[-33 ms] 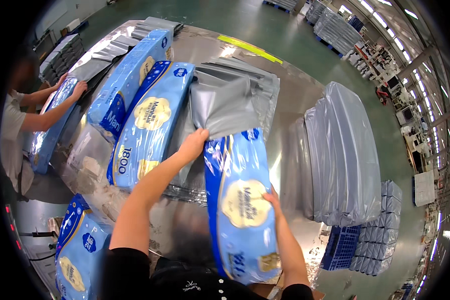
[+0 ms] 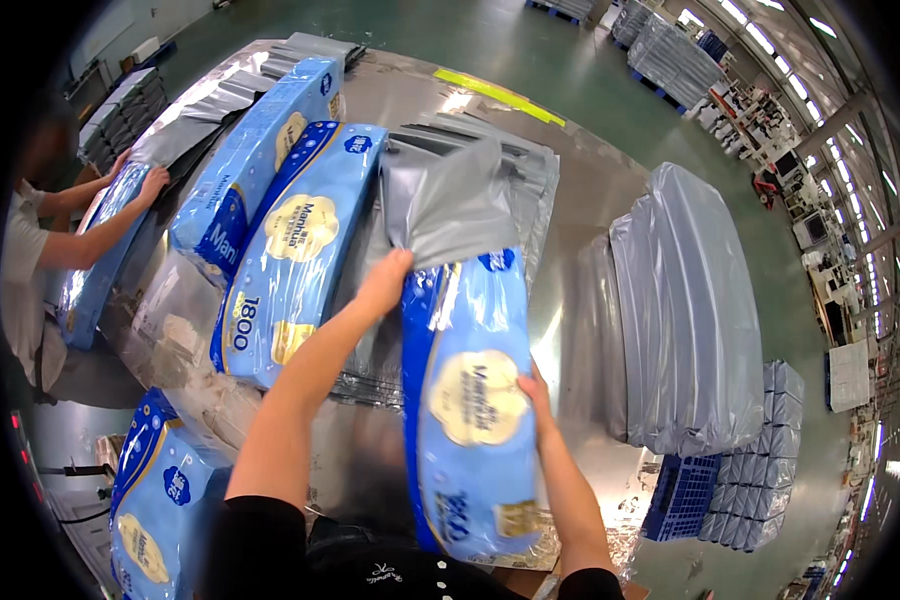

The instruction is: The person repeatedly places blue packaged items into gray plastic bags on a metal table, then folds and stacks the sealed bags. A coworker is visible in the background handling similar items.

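Left hand [image 2: 385, 282] outstretched, apparently pinching grey bag [image 2: 450, 205]

Pack [image 2: 475, 420] under hands: sky blue, darker blue edge band, cream cloud-shaped badge, small gold patch. Bag [image 2: 450, 205] over its far end: plain matte grey. Bench [image 2: 570, 330]: bare silver metal, glare streaks. Left of the pack, two more packs [image 2: 295, 250], same blue-and-cream pattern. Right of it, wrapped stacks [image 2: 690, 310]: pale grey. Floor [image 2: 530, 50]: green.

- A long blue plastic-wrapped pack [image 2: 475, 400] with a cream emblem stands lengthwise over the steel table, its far end tucked into the bag.
- A grey plastic mailer bag [image 2: 450, 205], crumpled and open-mouthed, covers only the pack's top end.
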`<state>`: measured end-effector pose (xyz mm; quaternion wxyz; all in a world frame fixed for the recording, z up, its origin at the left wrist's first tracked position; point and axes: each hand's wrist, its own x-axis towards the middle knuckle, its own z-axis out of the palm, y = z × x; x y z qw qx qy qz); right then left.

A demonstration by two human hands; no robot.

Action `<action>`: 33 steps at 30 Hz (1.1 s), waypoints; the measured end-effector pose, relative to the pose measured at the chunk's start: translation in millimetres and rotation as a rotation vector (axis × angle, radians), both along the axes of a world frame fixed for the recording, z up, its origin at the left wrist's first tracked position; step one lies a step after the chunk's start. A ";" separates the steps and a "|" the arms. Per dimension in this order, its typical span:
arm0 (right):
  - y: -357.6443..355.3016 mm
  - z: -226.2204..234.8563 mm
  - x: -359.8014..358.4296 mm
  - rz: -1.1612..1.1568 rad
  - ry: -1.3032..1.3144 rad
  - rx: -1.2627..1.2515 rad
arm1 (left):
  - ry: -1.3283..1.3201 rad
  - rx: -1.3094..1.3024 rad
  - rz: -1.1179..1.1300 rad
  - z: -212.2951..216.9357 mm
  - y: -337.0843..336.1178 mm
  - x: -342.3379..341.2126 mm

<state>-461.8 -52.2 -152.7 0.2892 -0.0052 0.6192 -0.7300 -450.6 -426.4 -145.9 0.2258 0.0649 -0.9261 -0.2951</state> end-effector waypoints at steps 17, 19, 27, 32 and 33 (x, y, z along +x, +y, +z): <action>-125.3 -33.3 -177.7 0.219 0.767 0.521 | -0.178 0.328 0.511 -46.6 -17.6 -21.4; -67.9 -55.1 -155.0 0.290 0.604 0.517 | -0.346 0.456 0.423 -34.5 8.5 23.0; 130.3 -35.0 154.7 0.787 0.626 0.604 | -0.648 0.483 -0.155 -5.4 134.7 360.7; 145.6 -3.8 265.5 0.643 0.296 0.834 | -0.431 0.724 -0.196 -7.3 177.4 427.8; 126.1 8.6 239.6 0.684 0.485 0.837 | -0.641 0.703 -0.121 9.7 167.8 407.7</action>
